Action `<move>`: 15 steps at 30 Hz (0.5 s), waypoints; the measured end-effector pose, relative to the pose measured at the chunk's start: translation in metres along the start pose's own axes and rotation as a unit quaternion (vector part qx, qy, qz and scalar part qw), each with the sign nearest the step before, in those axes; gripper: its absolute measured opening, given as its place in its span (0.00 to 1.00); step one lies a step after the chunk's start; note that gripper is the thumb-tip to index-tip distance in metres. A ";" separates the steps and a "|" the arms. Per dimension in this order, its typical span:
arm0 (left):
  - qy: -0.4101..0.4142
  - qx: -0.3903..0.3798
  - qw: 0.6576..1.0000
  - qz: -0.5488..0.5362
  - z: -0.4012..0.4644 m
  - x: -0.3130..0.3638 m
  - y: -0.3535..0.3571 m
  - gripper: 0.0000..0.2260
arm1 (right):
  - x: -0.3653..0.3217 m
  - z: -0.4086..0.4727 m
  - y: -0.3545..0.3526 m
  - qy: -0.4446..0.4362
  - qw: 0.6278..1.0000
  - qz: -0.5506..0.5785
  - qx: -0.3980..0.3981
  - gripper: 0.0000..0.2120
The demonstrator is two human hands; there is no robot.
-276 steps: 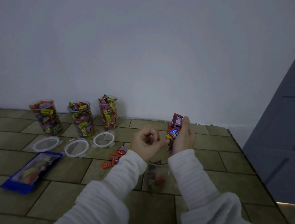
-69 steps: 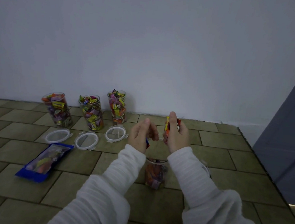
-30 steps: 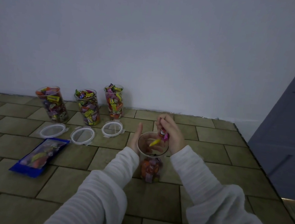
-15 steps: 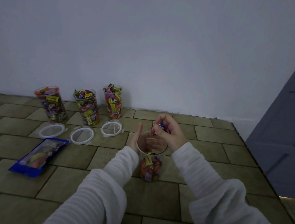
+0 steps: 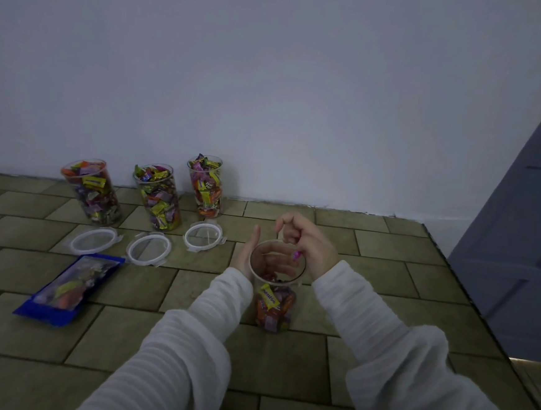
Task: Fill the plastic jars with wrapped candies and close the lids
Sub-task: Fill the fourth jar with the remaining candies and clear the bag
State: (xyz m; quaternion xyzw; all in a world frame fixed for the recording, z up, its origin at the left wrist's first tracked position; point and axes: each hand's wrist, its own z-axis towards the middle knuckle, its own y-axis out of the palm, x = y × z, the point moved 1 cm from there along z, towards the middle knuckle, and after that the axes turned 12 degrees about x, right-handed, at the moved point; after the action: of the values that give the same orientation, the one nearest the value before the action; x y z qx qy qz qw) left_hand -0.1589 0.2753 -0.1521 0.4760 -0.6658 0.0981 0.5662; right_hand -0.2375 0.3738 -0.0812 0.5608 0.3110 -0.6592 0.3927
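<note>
Tiled floor (image 5: 370,277) carried the upright jar (image 5: 274,299); the left hand (image 5: 248,255) braced its left side, fingers straight, while the right hand (image 5: 308,243) pinched a candy (image 5: 296,255) directly above its mouth.

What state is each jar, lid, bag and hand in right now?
Three back jars: full, uncovered.
Three lids: off, flat on floor.
Front jar: part filled, open.
Bag: lying flat.
Left hand: steadies front jar.
Right hand: pinches candy over rim.
</note>
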 end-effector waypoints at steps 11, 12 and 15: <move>-0.016 0.011 0.999 -0.041 -0.008 0.002 0.004 0.39 | -0.001 -0.011 -0.005 -0.154 0.979 -0.130 0.037 0.13; -0.009 0.018 0.999 -0.034 -0.011 0.002 0.005 0.38 | -0.001 -0.012 -0.006 -0.162 0.975 -0.150 0.038 0.11; 0.008 0.040 0.999 -0.030 -0.014 0.002 0.004 0.33 | -0.006 -0.013 -0.003 -0.168 0.964 -0.201 0.044 0.11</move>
State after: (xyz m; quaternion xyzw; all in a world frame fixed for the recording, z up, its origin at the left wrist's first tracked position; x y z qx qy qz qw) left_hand -0.1522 0.2860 -0.1444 0.5173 -0.6419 0.1115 0.5549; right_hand -0.2334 0.3871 -0.0777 0.3848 0.3174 -0.8225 0.2734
